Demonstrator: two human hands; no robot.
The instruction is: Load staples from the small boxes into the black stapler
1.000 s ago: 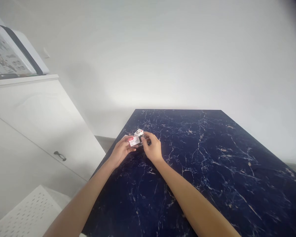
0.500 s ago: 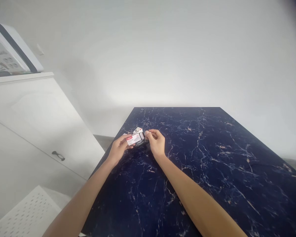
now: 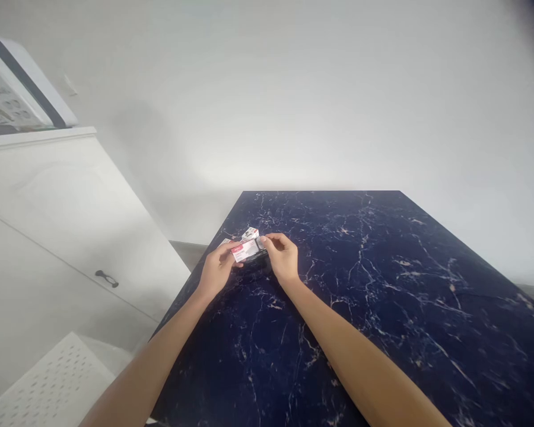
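My left hand (image 3: pixel 217 268) is closed on a small white-and-red printed cardboard box (image 3: pixel 245 251), thumb on top and fingers beneath. At the box's right end my right hand (image 3: pixel 282 256) pinches a small grey-and-dark piece (image 3: pixel 260 243), partly hidden by the thumb and the box. Its kind is too small to make out. Just behind the held box stands another small white box (image 3: pixel 250 233) with a dark picture and a red mark. Under the hands lies something black and shiny (image 3: pixel 258 256), mostly covered.
The hands work over the left part of a dark blue marble-patterned table (image 3: pixel 365 308). To the left are a white cabinet (image 3: pixel 71 219) with a dark handle (image 3: pixel 107 278) and a white perforated box (image 3: pixel 48 379). A pale wall (image 3: pixel 311 101) rises behind.
The gap between the held box and my right fingers has narrowed, and less of the grey-and-dark piece shows. The box has shifted slightly right; the view has moved a little.
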